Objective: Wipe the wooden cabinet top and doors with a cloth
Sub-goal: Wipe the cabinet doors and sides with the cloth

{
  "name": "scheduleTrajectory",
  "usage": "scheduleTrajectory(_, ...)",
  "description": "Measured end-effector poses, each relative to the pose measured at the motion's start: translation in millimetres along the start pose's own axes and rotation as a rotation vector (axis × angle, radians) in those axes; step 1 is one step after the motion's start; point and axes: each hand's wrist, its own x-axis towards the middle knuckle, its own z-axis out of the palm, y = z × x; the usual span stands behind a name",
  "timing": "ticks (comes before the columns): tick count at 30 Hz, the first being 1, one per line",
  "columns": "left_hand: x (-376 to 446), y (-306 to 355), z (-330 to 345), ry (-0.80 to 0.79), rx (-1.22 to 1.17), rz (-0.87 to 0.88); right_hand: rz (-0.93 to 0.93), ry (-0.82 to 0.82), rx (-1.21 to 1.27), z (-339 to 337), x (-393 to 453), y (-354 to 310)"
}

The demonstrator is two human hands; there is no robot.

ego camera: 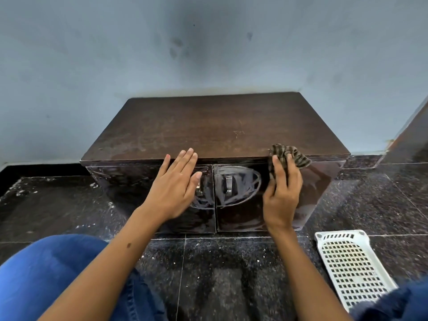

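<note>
Head view: the right hand [281, 193] has its grip bunched round the cloth [289, 155] against the right door [243, 205], likely mid-wipe. Left of that grip, the flat, released left hand [173, 181] steadies the cabinet [208, 126] (2 doors).

Left arm: bare, reaching forward from the near left, forearm angled toward the centre. Left hand [176, 181]: palm down, fingers straight and close together, thumb alongside, pointing away.

Right arm: bare, reaching forward from the near right. Right hand [282, 193]: back facing the camera, fingers curled, gripping a bunched striped cloth [289, 155] at the fingertips.
</note>
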Motion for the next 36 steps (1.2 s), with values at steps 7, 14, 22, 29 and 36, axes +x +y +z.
scheduleTrajectory(7,-17,-3,5,0.023,0.042,0.013,-0.251,-0.029,0.016,39,-17,-40)
scheduleTrajectory(14,-20,-5,7,0.034,0.038,0.019,-0.267,0.105,-0.027,24,-4,6)
scheduleTrajectory(22,-19,5,10,0.030,0.059,0.025,-0.203,0.079,0.014,38,-17,-24)
scheduleTrajectory(29,-12,15,13,0.040,0.064,0.038,-0.351,0.043,-0.036,34,-12,-14)
scheduleTrajectory(36,-9,24,19,0.062,0.082,0.034,0.009,0.274,0.046,17,2,14)
